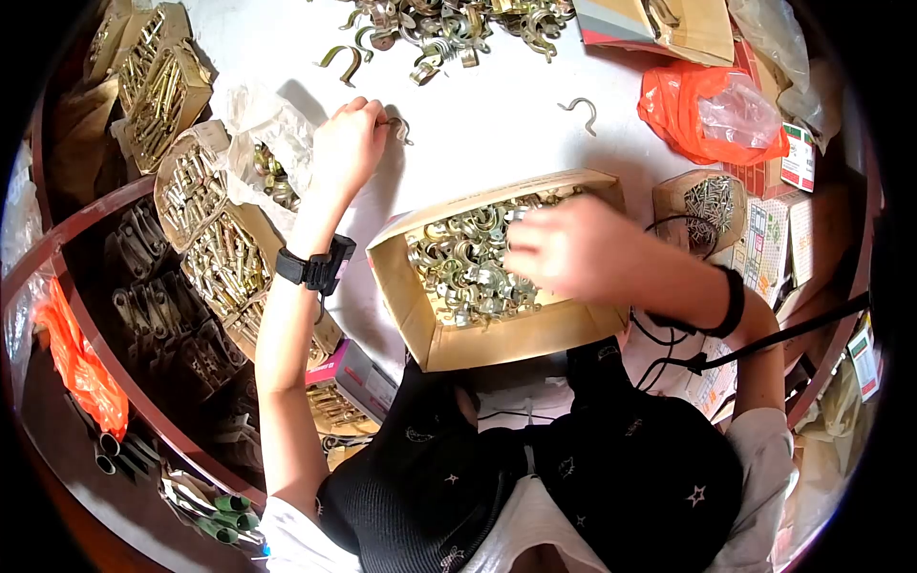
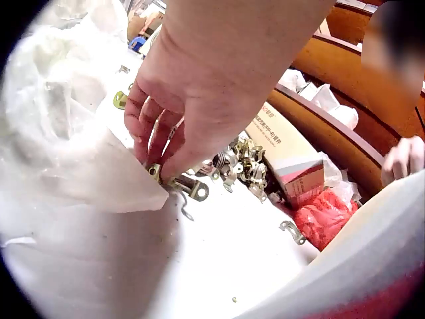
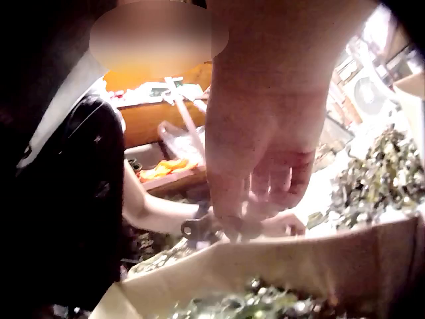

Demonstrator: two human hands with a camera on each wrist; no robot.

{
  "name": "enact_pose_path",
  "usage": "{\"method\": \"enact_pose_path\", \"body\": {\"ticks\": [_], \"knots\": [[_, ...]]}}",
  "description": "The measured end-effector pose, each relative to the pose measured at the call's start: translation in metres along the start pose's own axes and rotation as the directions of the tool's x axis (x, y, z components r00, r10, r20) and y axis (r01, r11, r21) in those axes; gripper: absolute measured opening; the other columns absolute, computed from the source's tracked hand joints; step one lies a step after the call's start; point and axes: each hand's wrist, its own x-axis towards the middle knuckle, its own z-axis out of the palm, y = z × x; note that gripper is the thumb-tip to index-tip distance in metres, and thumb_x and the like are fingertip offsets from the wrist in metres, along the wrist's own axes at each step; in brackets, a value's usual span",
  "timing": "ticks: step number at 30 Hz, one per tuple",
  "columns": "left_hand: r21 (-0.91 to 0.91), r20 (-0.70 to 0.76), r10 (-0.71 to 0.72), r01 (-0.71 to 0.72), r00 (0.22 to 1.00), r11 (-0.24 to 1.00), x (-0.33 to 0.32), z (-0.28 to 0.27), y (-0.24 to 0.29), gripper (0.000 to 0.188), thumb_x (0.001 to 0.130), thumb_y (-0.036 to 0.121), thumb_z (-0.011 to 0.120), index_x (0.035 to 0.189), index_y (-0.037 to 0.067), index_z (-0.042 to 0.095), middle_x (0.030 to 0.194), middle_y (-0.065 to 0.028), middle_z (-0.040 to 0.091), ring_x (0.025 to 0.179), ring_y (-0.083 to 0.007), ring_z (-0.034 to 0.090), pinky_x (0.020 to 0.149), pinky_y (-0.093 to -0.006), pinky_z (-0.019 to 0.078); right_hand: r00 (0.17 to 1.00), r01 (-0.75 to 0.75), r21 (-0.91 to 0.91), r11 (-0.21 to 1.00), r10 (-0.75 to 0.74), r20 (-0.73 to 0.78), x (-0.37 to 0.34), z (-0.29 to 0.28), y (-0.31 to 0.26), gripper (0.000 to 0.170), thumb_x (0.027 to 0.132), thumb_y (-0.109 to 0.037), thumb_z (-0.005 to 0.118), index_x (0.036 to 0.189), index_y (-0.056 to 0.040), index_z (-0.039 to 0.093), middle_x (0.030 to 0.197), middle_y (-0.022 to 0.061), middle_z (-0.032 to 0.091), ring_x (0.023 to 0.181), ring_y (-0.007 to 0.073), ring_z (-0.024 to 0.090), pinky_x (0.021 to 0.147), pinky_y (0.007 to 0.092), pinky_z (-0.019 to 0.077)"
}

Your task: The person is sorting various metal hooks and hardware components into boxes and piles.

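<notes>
My left hand (image 1: 351,143) is over the white tabletop, left of the box. Its thumb and fingertips pinch a metal pipe clamp (image 2: 191,187), and a curved end shows beside the fingers in the head view. My right hand (image 1: 576,250), blurred, is above an open cardboard box (image 1: 449,349) of shiny pipe clamps (image 1: 473,263). In the right wrist view, a pipe clamp (image 3: 191,228) with a hole in its end sticks out from the right fingertips, above the box edge. One loose clamp (image 1: 580,113) lies on the table beyond the box.
A heap of clamps (image 1: 449,29) lies at the far side. Boxes of bolts (image 1: 224,258) and a plastic bag (image 1: 258,124) stand at left. At right are a red bag (image 1: 678,115), a small box of screws (image 1: 709,202) and a black cable (image 1: 793,334).
</notes>
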Motion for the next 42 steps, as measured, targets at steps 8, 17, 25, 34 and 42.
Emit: {"method": "enact_pose_path", "body": {"ticks": [8, 17, 25, 34, 42], "knots": [[-0.425, 0.05, 0.103, -0.072, 0.993, 0.902, -0.035, -0.083, 0.048, 0.005, 0.079, 0.012, 0.064, 0.083, 0.008, 0.066, 0.081, -0.0055, 0.062, 0.071, -0.0221, 0.063, 0.064, -0.0333, 0.0486, 0.997, -0.061, -0.065, 0.996, 0.064, 0.049, -0.013, 0.008, 0.006, 0.009, 0.076, -0.015, 0.059, 0.079, -0.0078, 0.054, 0.074, 0.0041, 0.053, 0.074, 0.0216, 0.057, 0.06, 0.0342, 0.0483], [-0.628, 0.303, 0.444, -0.173, 0.843, 0.759, -0.078, -0.076, 0.091, 0.018, 0.081, 0.016, 0.067, 0.094, 0.004, 0.067, 0.089, -0.0074, 0.066, 0.082, -0.0211, 0.063, 0.073, -0.0328, 0.0514, 0.761, -0.516, 0.098, 0.851, 0.507, -0.405, -0.033, 0.0, 0.075, 0.016, 0.084, -0.022, 0.064, 0.091, -0.0092, 0.058, 0.076, 0.0041, 0.059, 0.068, 0.0223, 0.06, 0.06, 0.0359, 0.0469], [0.027, -0.174, -0.245, 0.254, 0.954, 0.967, 0.028, -0.034, -0.018, 0.039, 0.084, 0.042, 0.063, 0.093, 0.004, 0.063, 0.08, -0.0115, 0.067, 0.073, -0.0261, 0.066, 0.065, -0.0379, 0.0514, 0.641, -0.765, -0.125, 0.631, 0.732, -0.231, -0.056, 0.002, 0.14, 0.035, 0.088, -0.038, 0.055, 0.09, -0.003, 0.054, 0.072, 0.0173, 0.063, 0.07, 0.0357, 0.062, 0.063, 0.0456, 0.0472], [0.107, -0.145, -0.275, 0.292, 0.95, 0.951, 0.033, -0.005, -0.029, 0.028, 0.082, 0.034, 0.063, 0.089, 0.006, 0.061, 0.079, -0.0098, 0.066, 0.076, -0.0309, 0.065, 0.066, -0.0413, 0.0506, 0.722, -0.691, -0.208, 0.693, 0.675, -0.151, -0.034, 0.005, 0.144, 0.025, 0.081, -0.022, 0.054, 0.071, 0.0003, 0.055, 0.069, 0.0185, 0.061, 0.07, 0.0379, 0.061, 0.066, 0.0469, 0.048], [0.067, -0.156, -0.214, 0.226, 0.964, 0.972, 0.004, -0.006, -0.009, 0.025, 0.081, 0.031, 0.063, 0.081, 0.006, 0.064, 0.074, -0.0096, 0.066, 0.069, -0.0284, 0.065, 0.061, -0.0385, 0.0503, 0.666, -0.691, 0.15, 0.707, 0.704, -0.247, -0.015, -0.017, 0.086, 0.023, 0.081, -0.024, 0.058, 0.07, -0.0043, 0.052, 0.06, 0.0094, 0.054, 0.059, 0.0309, 0.055, 0.057, 0.0394, 0.0441]]}}
